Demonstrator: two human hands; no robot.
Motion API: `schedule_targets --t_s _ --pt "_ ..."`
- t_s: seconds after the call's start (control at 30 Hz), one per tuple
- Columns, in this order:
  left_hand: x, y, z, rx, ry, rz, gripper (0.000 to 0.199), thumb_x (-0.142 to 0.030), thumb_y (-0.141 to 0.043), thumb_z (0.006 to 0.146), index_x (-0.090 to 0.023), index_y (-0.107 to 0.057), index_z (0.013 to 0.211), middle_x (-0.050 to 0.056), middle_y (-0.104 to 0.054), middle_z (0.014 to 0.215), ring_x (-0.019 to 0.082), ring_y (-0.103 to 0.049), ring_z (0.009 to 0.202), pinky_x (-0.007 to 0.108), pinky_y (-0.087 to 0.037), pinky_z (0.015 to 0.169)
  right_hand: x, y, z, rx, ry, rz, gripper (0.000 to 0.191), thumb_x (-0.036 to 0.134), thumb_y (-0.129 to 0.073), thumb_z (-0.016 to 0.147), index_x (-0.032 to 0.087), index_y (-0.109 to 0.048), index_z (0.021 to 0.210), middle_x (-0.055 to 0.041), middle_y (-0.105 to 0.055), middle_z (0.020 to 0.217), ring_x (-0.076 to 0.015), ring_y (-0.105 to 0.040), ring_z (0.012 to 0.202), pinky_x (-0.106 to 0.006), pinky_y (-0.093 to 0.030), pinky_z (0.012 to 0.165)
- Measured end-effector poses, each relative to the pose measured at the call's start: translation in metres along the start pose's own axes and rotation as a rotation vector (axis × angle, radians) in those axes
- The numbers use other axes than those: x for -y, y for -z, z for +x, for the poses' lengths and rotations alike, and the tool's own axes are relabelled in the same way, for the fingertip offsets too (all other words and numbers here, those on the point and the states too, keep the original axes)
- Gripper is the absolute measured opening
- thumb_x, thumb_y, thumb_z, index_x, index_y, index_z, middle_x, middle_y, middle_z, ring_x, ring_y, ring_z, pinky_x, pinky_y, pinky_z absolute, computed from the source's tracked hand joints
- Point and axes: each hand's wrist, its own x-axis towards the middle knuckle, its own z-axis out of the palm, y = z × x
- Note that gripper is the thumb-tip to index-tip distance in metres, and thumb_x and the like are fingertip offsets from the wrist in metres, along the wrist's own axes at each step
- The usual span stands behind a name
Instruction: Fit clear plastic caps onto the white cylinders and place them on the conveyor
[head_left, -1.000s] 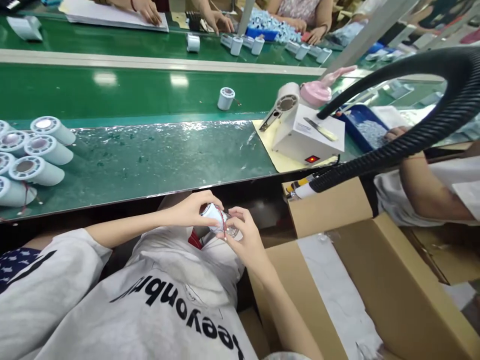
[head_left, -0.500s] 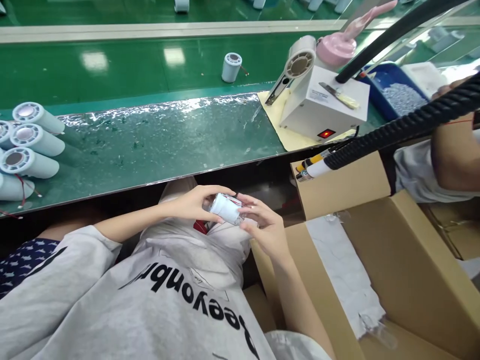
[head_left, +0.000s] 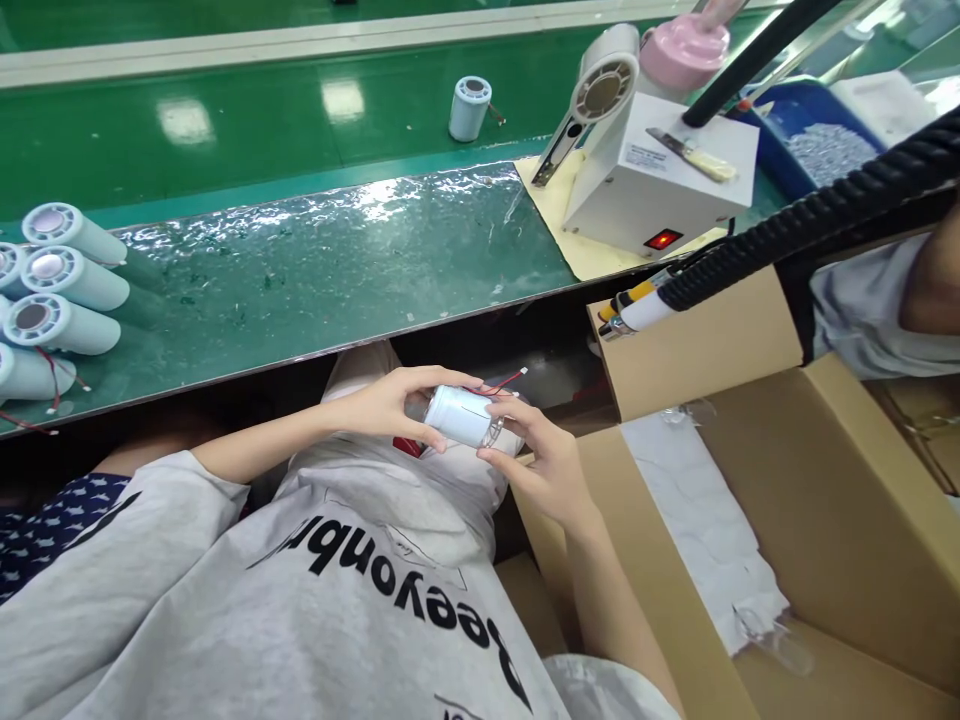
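A light-blue cylinder (head_left: 461, 416) with red and dark wires lies on its side between my hands, above my lap. It resembles the fan units on the bench. My left hand (head_left: 401, 405) is closed round its left end, thumb below and fingers above. At the other end, where clear plastic or a shiny rim shows, my right hand (head_left: 551, 462) grips with thumb and fingers. A small white connector (head_left: 523, 371) sticks up on the wires.
Several fan units (head_left: 75, 280) lie stacked at the bench's left. One cylinder (head_left: 469, 112) stands on the green belt. To the right are a white box-shaped device (head_left: 652, 190), a black corrugated hose (head_left: 795, 215), a blue bin (head_left: 787, 150) and an open carton (head_left: 847, 520). A person's arm (head_left: 934, 280) shows far right.
The cylinder has turned in my hands, so its wires and connector now stick out at the top. My right-hand fingers have shifted toward its right end. The view has moved slightly.
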Motion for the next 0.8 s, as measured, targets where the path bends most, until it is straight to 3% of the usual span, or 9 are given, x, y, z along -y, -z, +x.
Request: schedule_targets --t_s 0.23,0.6,0.8 --pt "-0.004 -0.001 -0.004 0.03 -0.079 0.085 0.066 -0.03 -0.087 0.077 -0.029 -0.065 0.14 0.013 -0.061 0.147 0.029 -0.059 0.136 0.04 -0.054 0.106 0.004 -0.001 -0.003 0.019 -0.155 0.208 0.038 0.046 -0.08 0.086 0.028 -0.068 0.117 -0.0081 -0.071 0.127 -0.0274 -0.072 0.112 -0.042 -0.064 0.095" --pt "-0.006 -0.001 -0.005 0.054 -0.105 0.126 0.068 -0.03 -0.087 0.077 -0.03 -0.064 0.141 0.012 -0.062 0.147 0.03 -0.059 0.135 0.041 -0.052 0.108 0.011 -0.003 -0.004 0.039 -0.29 0.393 0.043 0.055 -0.079 0.084 0.029 -0.066 0.115 -0.0068 -0.072 0.118 -0.0241 -0.071 0.103 -0.036 -0.062 0.084" --pt "-0.006 -0.001 -0.005 0.063 -0.097 0.147 0.069 -0.032 -0.087 0.077 -0.03 -0.063 0.142 0.013 -0.061 0.148 0.031 -0.058 0.137 0.043 -0.052 0.109 0.01 -0.007 -0.002 0.022 -0.361 0.463 0.046 0.063 -0.076 0.083 0.028 -0.064 0.111 -0.0052 -0.072 0.104 -0.0222 -0.071 0.091 -0.033 -0.061 0.074"
